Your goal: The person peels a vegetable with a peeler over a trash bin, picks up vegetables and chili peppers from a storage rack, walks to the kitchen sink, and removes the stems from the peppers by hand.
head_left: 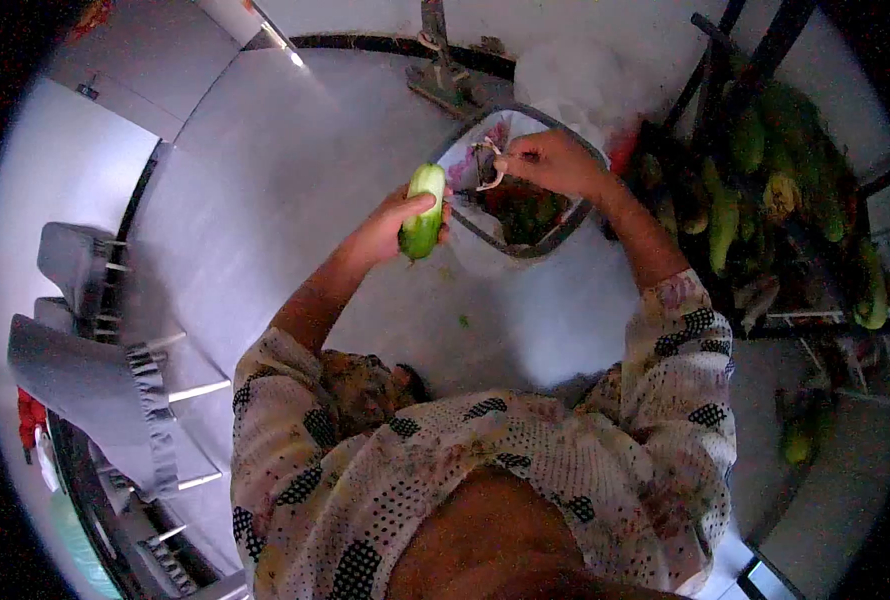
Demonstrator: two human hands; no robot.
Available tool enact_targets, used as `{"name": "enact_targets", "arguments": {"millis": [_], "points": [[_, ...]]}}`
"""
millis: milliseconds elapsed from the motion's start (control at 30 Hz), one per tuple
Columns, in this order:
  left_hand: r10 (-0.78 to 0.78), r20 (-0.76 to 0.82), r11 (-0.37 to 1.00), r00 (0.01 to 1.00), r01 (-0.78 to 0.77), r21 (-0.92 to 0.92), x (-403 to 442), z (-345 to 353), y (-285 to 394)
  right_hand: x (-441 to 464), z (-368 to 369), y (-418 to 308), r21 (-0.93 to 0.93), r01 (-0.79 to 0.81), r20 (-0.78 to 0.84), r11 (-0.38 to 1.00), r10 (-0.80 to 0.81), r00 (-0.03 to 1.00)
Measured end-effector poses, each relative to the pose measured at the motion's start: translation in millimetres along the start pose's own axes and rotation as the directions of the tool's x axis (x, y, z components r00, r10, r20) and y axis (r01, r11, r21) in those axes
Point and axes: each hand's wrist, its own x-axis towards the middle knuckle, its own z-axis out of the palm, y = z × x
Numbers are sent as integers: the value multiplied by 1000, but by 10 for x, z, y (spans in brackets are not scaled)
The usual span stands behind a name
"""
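My left hand (383,225) is wrapped around a short, thick cucumber (421,232), held upright beside the bin. Pale, peeled-looking flesh shows on its upper part, while the lower part is still green-skinned. In my right hand (553,163), pinched between thumb and fingers, is a white-framed peeler (489,168) held over the bin's opening, apart from the cucumber. Beneath it stands the dark-rimmed bin (590,206), lined with a pale bag and holding dark green and brownish scraps (527,217).
To the right, a dark rack (815,328) bears several long green gourds (723,215). White bags (565,85) lie behind the bin, near a wooden post with a foot (447,88). Grey-covered chairs (95,385) line the left side. A small green scrap (463,321) lies on the pale floor.
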Motion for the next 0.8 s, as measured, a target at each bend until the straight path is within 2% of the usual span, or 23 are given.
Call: {"name": "enact_targets", "arguments": {"millis": [33,133,233,333,433,500,533,633,733,800], "points": [[-11,25,999,1000,10,30,6,-19,-22,1,1,-8,16,-10,27,1000,10,1000],[-50,73,991,996,40,127,26,-10,-38,-11,10,-4,-22,124,58,992,-123,991],[-102,52,964,993,86,250,22,83,20,-19,24,-83,39,130,116,991,-133,984],[-144,32,912,989,120,391,47,107,-10,-45,5,-273,-43,119,185,992,-109,977],[-144,18,852,989,115,511,81,51,-39,-62,-8,-316,-156,133,224,979,-96,970],[-105,-12,778,994,90,622,73,34,-39,-61,89,184,-391,170,143,904,-123,982],[-78,-27,791,997,79,607,43,72,-4,-55,78,238,-504,178,104,845,-145,984],[28,-94,816,995,31,577,24,107,125,-100,-32,122,-468,-80,125,880,156,980],[139,-176,864,975,-33,503,50,23,49,21,-67,206,-204,-228,143,952,259,955],[209,-175,908,962,-124,400,171,-143,-48,-54,10,207,-504,-236,6,831,277,961]]}}
